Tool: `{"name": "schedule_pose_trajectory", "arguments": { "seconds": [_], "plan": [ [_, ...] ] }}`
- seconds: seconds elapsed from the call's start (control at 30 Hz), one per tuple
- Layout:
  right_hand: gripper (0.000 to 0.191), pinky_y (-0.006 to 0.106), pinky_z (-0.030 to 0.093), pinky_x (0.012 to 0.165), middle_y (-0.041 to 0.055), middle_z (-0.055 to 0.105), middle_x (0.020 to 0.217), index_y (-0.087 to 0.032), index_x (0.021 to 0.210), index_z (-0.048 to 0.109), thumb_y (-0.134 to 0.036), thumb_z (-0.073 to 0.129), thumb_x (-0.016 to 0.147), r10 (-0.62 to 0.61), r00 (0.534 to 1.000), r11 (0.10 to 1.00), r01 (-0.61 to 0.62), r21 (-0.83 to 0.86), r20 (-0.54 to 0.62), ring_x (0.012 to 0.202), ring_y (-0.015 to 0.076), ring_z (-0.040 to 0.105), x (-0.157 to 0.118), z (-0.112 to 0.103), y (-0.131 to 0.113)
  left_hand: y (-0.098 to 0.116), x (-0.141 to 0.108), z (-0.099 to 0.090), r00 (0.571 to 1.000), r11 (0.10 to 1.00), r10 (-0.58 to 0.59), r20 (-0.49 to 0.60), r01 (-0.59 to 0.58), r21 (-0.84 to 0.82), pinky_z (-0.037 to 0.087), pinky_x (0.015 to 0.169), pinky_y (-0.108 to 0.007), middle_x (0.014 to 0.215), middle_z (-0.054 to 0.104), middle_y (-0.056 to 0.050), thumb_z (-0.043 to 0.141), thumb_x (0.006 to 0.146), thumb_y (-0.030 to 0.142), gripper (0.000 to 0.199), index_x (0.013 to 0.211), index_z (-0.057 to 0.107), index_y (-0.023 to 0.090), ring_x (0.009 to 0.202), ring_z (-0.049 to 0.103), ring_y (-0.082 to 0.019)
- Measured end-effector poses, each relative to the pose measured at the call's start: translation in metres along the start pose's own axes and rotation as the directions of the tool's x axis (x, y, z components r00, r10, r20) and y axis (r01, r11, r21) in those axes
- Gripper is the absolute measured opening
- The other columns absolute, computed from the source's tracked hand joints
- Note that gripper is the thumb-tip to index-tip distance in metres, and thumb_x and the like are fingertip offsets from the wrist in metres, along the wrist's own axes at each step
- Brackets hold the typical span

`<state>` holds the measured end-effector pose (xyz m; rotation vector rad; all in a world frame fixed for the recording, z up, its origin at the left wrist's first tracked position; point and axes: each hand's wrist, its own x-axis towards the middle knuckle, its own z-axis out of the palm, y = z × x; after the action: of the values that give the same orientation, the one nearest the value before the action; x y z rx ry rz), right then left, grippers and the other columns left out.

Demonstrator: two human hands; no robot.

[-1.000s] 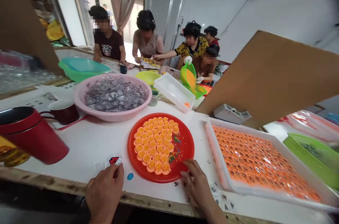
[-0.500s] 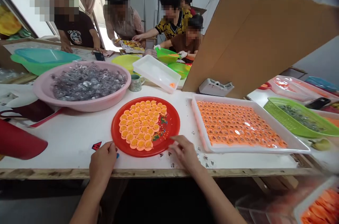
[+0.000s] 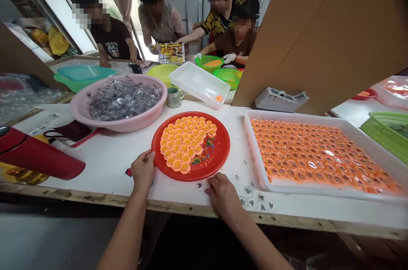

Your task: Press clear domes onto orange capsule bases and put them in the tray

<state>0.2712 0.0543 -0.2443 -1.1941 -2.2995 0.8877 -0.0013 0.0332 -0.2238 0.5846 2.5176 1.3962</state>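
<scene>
A round red plate (image 3: 219, 157) holds many overlapping orange-and-yellow discs; its right part shows a floral print and scattered crumbs. My left hand (image 3: 142, 171) is closed at the plate's left rim, thumb and index finger close together. Whether it grips the rim or something small is hidden. Just below the plate's lower right rim, my right hand (image 3: 223, 193) has its fingers bent down to the table and drawn together; anything in them is hidden. Beside those fingertips lies a clear disc with a dark mark (image 3: 199, 186). Several similar clear discs (image 3: 251, 203) lie to the right.
A white tray (image 3: 255, 151) of orange discs stands right, before a cardboard panel (image 3: 296, 44) and white tape dispenser (image 3: 280, 99). Behind left are a pink basin (image 3: 117, 125) of clear pieces, a mug (image 3: 174, 98) and a red flask (image 3: 41, 155). Co-workers (image 3: 111, 40) work across the table.
The view has shifted, so the table things appear displaced. My left hand has moved up along the plate's left rim. My right hand has dropped from the plate's lower right edge toward the table.
</scene>
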Motion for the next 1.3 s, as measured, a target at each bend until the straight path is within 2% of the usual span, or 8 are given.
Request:
{"name": "schedule_pose_trajectory", "arguments": {
  "seconds": [0.17, 0.33, 0.47, 0.6, 0.73, 0.93, 1.13, 1.3],
  "plan": [
    [0.018, 0.031, 0.043, 0.07, 0.0027, 0.056, 0.087, -0.018, 0.084, 0.055, -0.005, 0.066, 0.078, 0.09, 0.995, 0.995, -0.091, 0.028, 0.038, 0.076, 0.0191, 0.056, -0.005, 0.002, 0.008, 0.002, -0.012, -0.003, 0.985, 0.987, 0.159, -0.074, -0.155, 0.046, 0.05, 0.083, -0.034, 0.094, 0.07, -0.008, 0.048, 0.083, 0.036, 0.033, 0.098, 0.068, 0.015, 0.085, 0.062, -0.021],
    [0.017, 0.034, 0.043, 0.073, 0.0056, 0.057, 0.094, -0.017, 0.094, 0.055, -0.009, 0.061, 0.081, 0.113, 0.987, 0.991, -0.121, 0.064, 0.112, 0.077, 0.0206, 0.058, -0.008, 0.005, 0.019, 0.011, -0.054, 0.005, 0.891, 0.897, 0.398, 0.219, -0.428, 0.108, 0.047, 0.081, -0.031, 0.081, 0.069, -0.002, 0.055, 0.083, 0.033, 0.021, 0.075, 0.068, 0.021, 0.082, 0.061, -0.019],
    [0.012, 0.035, 0.043, 0.074, 0.006, 0.056, 0.091, -0.019, 0.086, 0.052, -0.011, 0.055, 0.078, 0.091, 0.98, 0.984, -0.115, 0.133, 0.177, 0.078, 0.0219, 0.056, -0.009, 0.005, 0.024, 0.022, -0.081, 0.014, 0.825, 0.795, 0.405, 0.394, -0.53, 0.295, 0.044, 0.081, -0.035, 0.083, 0.067, -0.005, 0.065, 0.079, 0.028, 0.011, 0.08, 0.068, 0.018, 0.086, 0.06, -0.023],
    [0.01, 0.036, 0.043, 0.074, 0.0055, 0.059, 0.085, -0.02, 0.082, 0.05, -0.015, 0.052, 0.074, 0.068, 0.986, 0.964, -0.104, 0.244, 0.15, 0.078, 0.023, 0.056, -0.011, 0.003, 0.027, 0.031, -0.087, 0.019, 0.827, 0.736, 0.35, 0.44, -0.533, 0.418, 0.043, 0.08, -0.036, 0.09, 0.066, -0.009, 0.066, 0.076, 0.019, 0.011, 0.086, 0.068, 0.014, 0.092, 0.059, -0.026],
    [0.02, 0.039, 0.044, 0.078, 0.0085, 0.065, 0.085, -0.018, 0.089, 0.061, -0.028, 0.051, 0.075, 0.11, 0.988, 0.894, -0.147, 0.422, 0.112, 0.081, 0.0264, 0.059, -0.011, 0.003, 0.034, 0.037, -0.09, 0.023, 0.836, 0.726, 0.301, 0.459, -0.513, 0.459, 0.042, 0.078, -0.035, 0.089, 0.065, -0.007, 0.067, 0.075, 0.018, 0.01, 0.085, 0.066, 0.015, 0.09, 0.059, -0.025],
    [0.017, 0.031, 0.041, 0.063, 0.0029, 0.063, 0.072, -0.02, 0.079, 0.062, -0.035, 0.057, 0.074, 0.212, 0.97, 0.833, -0.244, 0.497, 0.121, 0.066, 0.0214, 0.057, -0.009, 0.0, 0.04, 0.043, -0.099, 0.042, 0.836, 0.766, 0.24, 0.493, -0.476, 0.433, 0.042, 0.076, -0.031, 0.095, 0.063, -0.006, 0.065, 0.077, 0.018, 0.015, 0.09, 0.061, 0.016, 0.09, 0.059, -0.022],
    [0.016, 0.027, 0.037, 0.057, -0.0018, 0.055, 0.064, -0.021, 0.077, 0.06, -0.036, 0.063, 0.076, 0.29, 0.954, 0.8, -0.286, 0.527, 0.076, 0.06, 0.0166, 0.048, -0.009, -0.004, 0.041, 0.043, -0.093, 0.05, 0.764, 0.821, 0.231, 0.603, -0.486, 0.3, 0.044, 0.073, -0.029, 0.084, 0.065, -0.002, 0.061, 0.078, 0.018, 0.009, 0.087, 0.063, 0.017, 0.082, 0.061, -0.019],
    [0.031, 0.029, 0.042, 0.064, 0.0039, 0.065, 0.077, -0.018, 0.089, 0.066, -0.046, 0.068, 0.075, 0.35, 0.934, 0.71, -0.314, 0.631, 0.07, 0.067, 0.0191, 0.055, -0.006, -0.008, 0.046, 0.036, -0.076, 0.042, 0.653, 0.825, 0.281, 0.704, -0.539, 0.17, 0.045, 0.085, -0.029, 0.1, 0.066, -0.003, 0.05, 0.075, 0.001, 0.041, 0.106, 0.067, 0.022, 0.094, 0.061, -0.018]
  ]
}}
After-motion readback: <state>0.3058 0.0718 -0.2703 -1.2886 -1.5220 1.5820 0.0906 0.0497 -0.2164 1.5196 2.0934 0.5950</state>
